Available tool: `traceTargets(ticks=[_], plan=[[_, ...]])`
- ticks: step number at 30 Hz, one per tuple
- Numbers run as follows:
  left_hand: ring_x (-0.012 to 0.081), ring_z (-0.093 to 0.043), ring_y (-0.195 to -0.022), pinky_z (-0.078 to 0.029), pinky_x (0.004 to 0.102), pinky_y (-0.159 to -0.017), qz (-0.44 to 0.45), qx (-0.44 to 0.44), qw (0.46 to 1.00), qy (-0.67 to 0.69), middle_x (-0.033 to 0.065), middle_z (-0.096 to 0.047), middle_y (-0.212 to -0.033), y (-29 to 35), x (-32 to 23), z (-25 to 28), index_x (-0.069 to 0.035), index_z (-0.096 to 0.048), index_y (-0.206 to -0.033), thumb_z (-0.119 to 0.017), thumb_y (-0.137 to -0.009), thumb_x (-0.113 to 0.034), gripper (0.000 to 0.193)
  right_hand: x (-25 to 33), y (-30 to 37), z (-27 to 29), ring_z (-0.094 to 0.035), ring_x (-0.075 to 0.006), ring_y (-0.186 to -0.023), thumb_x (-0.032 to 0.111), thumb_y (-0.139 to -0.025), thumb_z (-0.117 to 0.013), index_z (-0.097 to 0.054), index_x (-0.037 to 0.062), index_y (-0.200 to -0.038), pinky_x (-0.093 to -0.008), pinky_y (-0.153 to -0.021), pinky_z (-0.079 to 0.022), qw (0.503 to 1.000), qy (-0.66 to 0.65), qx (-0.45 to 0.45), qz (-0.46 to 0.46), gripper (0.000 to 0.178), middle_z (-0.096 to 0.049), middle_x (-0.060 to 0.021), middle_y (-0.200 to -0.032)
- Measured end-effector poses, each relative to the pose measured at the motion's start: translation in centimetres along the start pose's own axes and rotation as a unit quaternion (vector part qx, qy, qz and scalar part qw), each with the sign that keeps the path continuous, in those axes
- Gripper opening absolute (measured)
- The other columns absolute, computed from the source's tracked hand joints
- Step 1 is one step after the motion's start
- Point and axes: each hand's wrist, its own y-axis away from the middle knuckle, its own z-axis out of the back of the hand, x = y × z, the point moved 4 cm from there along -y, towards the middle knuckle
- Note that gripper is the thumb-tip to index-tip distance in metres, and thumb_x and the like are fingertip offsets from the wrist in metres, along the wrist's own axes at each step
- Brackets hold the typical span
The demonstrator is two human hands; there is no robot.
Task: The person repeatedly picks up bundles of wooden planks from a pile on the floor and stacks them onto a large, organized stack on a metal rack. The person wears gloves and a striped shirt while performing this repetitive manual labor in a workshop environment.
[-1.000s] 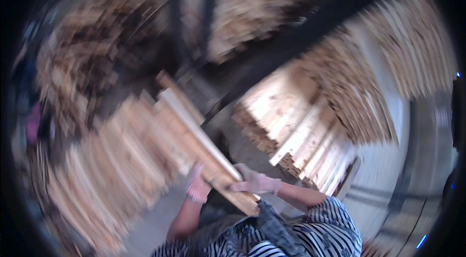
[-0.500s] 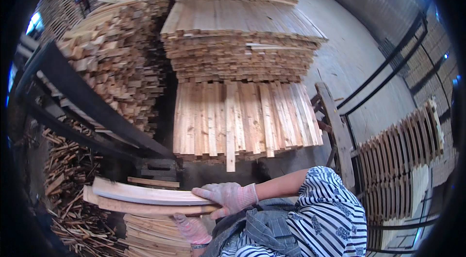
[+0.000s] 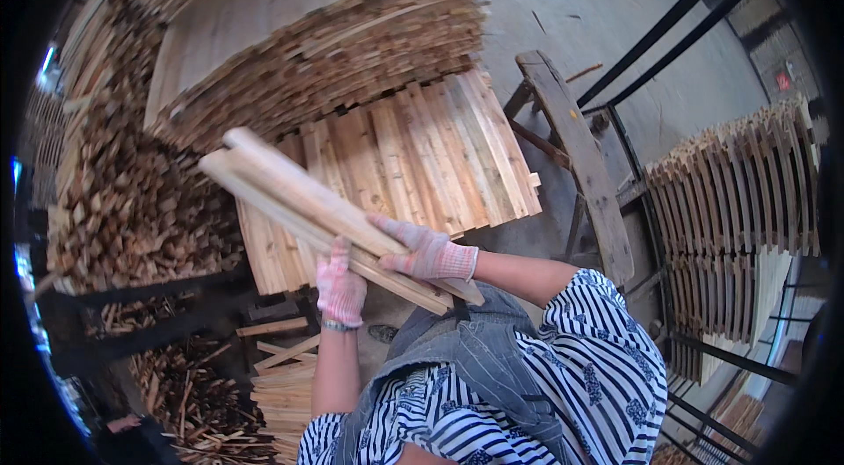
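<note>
Two or three pale wooden boards [image 3: 294, 188], lying against each other, are held slantwise in front of me. Their far ends point up and to the left, above the front layer of a board stack [image 3: 422, 157]. My right hand [image 3: 420, 250], in a pinkish knit work glove, is closed over the boards near their close end. On the near left side, my left hand [image 3: 340, 287] in a matching glove grips the boards from below, thumb upward; its other fingers are partly hidden. The boards' near ends stop just in front of my waist.
A taller board stack [image 3: 334, 52] rises behind the front layer. Stacked timber [image 3: 149, 219] stands to the left, over a heap of thin scraps [image 3: 198, 395]. At right are a worn wooden trestle [image 3: 580, 166], black metal bars [image 3: 668, 34] and racked slats [image 3: 730, 219]. More boards [image 3: 281, 403] lie below left.
The boards have swung from lying almost level at my left to a slant over the front stack. Both hands moved with them, and my view has turned and shifted right.
</note>
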Motion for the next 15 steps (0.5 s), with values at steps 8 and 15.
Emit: traceTargets(ticks=[8, 15], plan=[[0.0196, -0.059, -0.064, -0.053, 0.0368, -0.057, 0.223, -0.077, 0.955, -0.179, 0.006, -0.062, -0.082, -14.1, 13.1, -0.4, -0.006, -0.052, -0.113, -0.071, -0.087, -0.021, 0.035, -19.7, 6.0, 15.3, -0.045, -0.0371, -0.129, 0.032, -0.087, -0.063, -0.029, 0.0158, -0.15, -0.0383, -0.108, -0.035, 0.932, 0.095, -0.231, -0.263, 0.073, -0.047, -0.0231, -0.139], [0.0192, -0.059, -0.092, -0.053, 0.0365, -0.078, 0.212, -0.106, 0.928, -0.288, 0.0093, -0.061, -0.105, -12.8, 14.3, -1.0, -0.001, -0.041, -0.133, -0.072, -0.086, -0.022, 0.06, -30.1, 4.9, 26.2, -0.057, -0.0358, -0.11, 0.031, -0.09, -0.056, -0.035, 0.0267, -0.144, -0.0456, -0.09, -0.049, 0.844, 0.277, -0.273, -0.369, 0.058, -0.049, -0.0183, -0.125]])
